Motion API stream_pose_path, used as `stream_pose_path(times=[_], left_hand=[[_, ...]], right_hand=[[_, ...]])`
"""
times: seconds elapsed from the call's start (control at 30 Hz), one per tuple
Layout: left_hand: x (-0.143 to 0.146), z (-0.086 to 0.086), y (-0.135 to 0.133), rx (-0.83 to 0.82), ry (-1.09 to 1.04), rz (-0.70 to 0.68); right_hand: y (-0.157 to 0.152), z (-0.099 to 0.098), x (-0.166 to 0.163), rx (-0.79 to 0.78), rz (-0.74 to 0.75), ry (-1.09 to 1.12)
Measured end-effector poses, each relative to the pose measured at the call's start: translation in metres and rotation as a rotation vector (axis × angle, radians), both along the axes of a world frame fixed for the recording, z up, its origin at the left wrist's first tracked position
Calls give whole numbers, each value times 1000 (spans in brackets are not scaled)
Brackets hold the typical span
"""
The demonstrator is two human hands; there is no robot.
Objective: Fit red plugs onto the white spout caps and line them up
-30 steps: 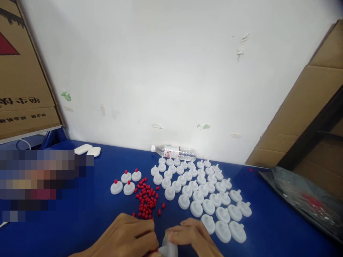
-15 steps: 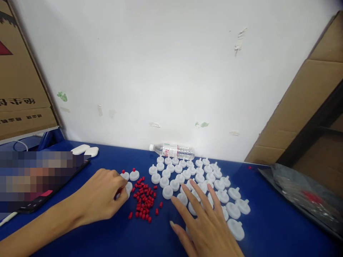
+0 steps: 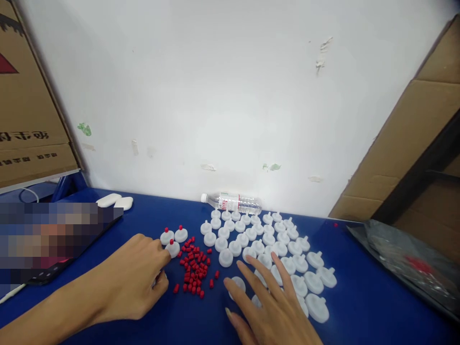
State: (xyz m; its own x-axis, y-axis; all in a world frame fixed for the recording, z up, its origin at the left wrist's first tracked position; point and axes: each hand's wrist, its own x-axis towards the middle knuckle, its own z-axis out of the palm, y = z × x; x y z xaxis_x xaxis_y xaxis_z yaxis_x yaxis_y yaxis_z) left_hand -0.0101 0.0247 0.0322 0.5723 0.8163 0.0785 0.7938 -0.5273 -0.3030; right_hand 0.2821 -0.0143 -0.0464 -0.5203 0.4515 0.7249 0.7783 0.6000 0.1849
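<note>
Left hand [image 3: 138,278], lower left of centre, curled beside red-capped white discs [image 3: 181,235], any hold unclear; right hand [image 3: 275,306], lower right of centre, spread wide over plain white discs [image 3: 225,258], gripping nothing visible; loose red caps [image 3: 196,263] between on worktop [image 3: 373,297].

Pretty bright, soft light — the white wall [image 3: 223,96] glows most near the middle. Top-right corner goes dark, the plastic bottle [image 3: 247,204] catches small glints, and a blocky mosaic [image 3: 53,237] hides stuff at left — everything else looks reasonably sharp.
</note>
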Motion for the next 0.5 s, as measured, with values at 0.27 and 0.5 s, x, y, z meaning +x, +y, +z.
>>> stream_pose_path(times=[0.27, 0.5], left_hand=[[8, 6, -2, -69, -220, -103], [11, -23, -7, -173, -248, -209]], right_hand=[[5, -7, 1, 11, 35, -11], [3, -7, 2, 10, 62, 3]])
